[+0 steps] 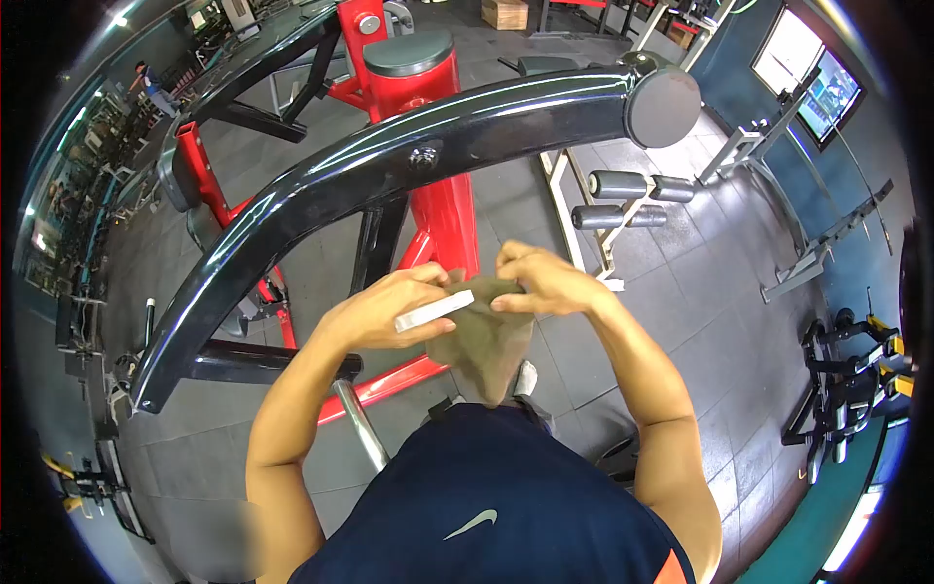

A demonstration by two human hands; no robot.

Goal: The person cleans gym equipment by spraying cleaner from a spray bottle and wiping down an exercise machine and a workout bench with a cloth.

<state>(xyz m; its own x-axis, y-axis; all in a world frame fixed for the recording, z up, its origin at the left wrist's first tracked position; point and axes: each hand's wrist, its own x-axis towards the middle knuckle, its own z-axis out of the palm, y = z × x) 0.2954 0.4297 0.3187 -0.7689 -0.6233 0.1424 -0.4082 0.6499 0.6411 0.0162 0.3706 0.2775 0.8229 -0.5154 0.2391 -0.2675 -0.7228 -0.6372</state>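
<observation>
An olive-grey cloth (484, 346) hangs between my two hands in front of my dark shirt. My left hand (384, 304) is closed at the cloth's upper left and also has a slim white bar-shaped object (434, 311) in its fingers; what that object is I cannot make out. On the other side, my right hand (550, 280) pinches the cloth's upper right edge between thumb and fingers. Just beyond both hands rises the red post (446, 219) of a gym machine, apart from the cloth.
A thick black curved machine arm (321, 175) arches across the view ahead of me. Padded rollers (623, 185) on a white frame stand at the right. A red base bar (389, 386) and a silver bar (361, 425) lie low at the left. Grey tiles (623, 341) cover the floor.
</observation>
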